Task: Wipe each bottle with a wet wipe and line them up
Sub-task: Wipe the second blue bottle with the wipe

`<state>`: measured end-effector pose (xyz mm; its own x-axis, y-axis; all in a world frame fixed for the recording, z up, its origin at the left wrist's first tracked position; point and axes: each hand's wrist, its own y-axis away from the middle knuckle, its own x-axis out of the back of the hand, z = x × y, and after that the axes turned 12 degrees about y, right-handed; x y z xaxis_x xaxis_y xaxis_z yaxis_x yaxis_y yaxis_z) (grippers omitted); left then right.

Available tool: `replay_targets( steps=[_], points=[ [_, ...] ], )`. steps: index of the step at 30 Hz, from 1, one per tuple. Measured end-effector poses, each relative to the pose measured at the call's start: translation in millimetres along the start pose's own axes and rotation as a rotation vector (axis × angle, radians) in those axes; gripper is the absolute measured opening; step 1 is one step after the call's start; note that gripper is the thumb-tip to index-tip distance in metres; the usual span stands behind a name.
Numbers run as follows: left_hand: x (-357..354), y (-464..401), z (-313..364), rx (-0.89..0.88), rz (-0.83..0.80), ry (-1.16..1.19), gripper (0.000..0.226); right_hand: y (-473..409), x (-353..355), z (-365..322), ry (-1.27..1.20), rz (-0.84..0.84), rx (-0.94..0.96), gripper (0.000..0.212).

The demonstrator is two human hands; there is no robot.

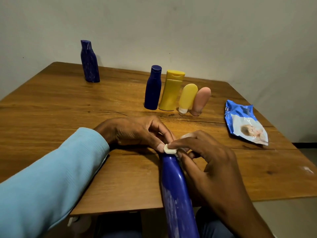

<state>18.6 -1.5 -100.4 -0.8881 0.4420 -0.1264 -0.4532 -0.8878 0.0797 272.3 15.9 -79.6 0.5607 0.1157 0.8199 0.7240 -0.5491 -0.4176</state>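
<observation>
- A big blue bottle (177,194) leans over the near edge of the wooden table (51,107), with its top pointing away from the person.
- White smears show on the lower part of this bottle.
- The left hand (137,133) rests on the table, and its thumb and fingers pinch the very top of the big blue bottle.
- The right hand (211,162) presses a small white wipe (169,150) on the bottle's top with its fingertips.
- The two hands touch each other at the bottle's top and hide it, so its cap cannot be seen.
- A light blue sleeve (51,182) covers the left arm and hides part of the near left side of the table.
- Four bottles stand in a row in the middle of the table, close side by side.
- From left to right they are a dark blue bottle (153,88), a yellow bottle (172,91), a small yellow tube (187,98) standing on its white cap, and a pink tube (200,101) standing on its cap.
- Another blue bottle with white streaks (89,61) stands alone at the far left, well apart from the row.
- A crinkled blue wipe pack (245,122) lies flat on the right side of the table.
- A plain grey wall (188,31) is behind the table.
</observation>
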Motion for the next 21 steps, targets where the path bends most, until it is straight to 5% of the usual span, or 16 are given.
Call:
replay_targets(
  steps=[4, 7, 10, 21],
  points=[
    [1, -1, -1, -0.011, 0.015, -0.029, 0.025, 8, 8, 5, -0.021, -0.049, 0.048, 0.027],
    [5, 0, -7, 0.005, 0.076, -0.050, 0.029, 16, 24, 15, -0.264, -0.124, 0.003, 0.036],
    [4, -1, -4, 0.015, 0.056, -0.046, 0.027, 18, 30, 20, -0.351, -0.042, -0.092, 0.032],
    [20, -5, -15, 0.103, 0.048, -0.061, 0.045, 6, -1, -3, -0.007, 0.036, -0.054, 0.032]
  ],
)
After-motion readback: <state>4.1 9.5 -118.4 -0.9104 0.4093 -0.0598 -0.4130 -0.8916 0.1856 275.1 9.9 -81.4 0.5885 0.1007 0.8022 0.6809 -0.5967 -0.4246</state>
